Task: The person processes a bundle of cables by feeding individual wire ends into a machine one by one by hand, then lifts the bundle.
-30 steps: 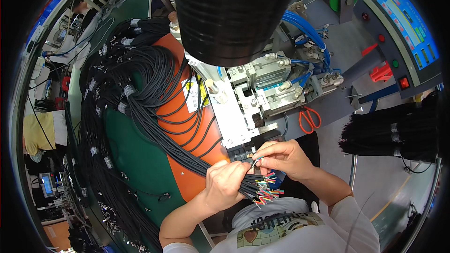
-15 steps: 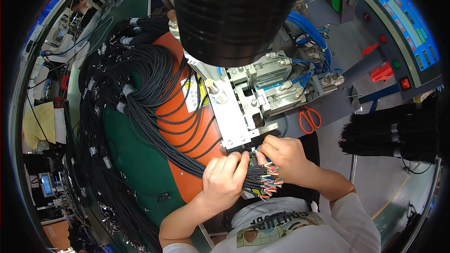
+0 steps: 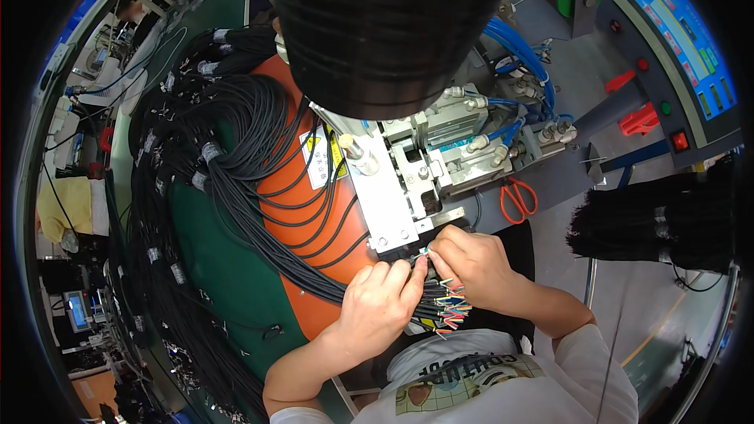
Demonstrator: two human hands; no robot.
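Note:
My left hand point(image 3: 381, 302) is closed, thumb and forefinger pinching the end of a black cable in front of the machine. Tight against it, my right hand point(image 3: 470, 263) pinches the thin coloured wires point(image 3: 425, 250) at that cable's end; a little white and blue shows between the fingertips. Under both hands runs a bundle of black cables point(image 3: 275, 243), its stripped ends fanning out in red, white, yellow and green wires point(image 3: 453, 310). The machine's pale metal plate point(image 3: 381, 196) lies just beyond my fingers. My palms hide part of the bundle.
An orange board point(image 3: 314, 316) and a green mat point(image 3: 228, 255) lie to the left under more black cables. Orange-handled scissors point(image 3: 518, 200) rest right of the machine. A control screen point(image 3: 683, 43) stands far right, above a hanging black bundle point(image 3: 652, 224). A dark cylinder point(image 3: 393, 23) blocks the top.
My right fingertips have shifted slightly up and left, closer to the left thumb, and the small wires between them show more. The view has moved a little; the bundle stays in place.

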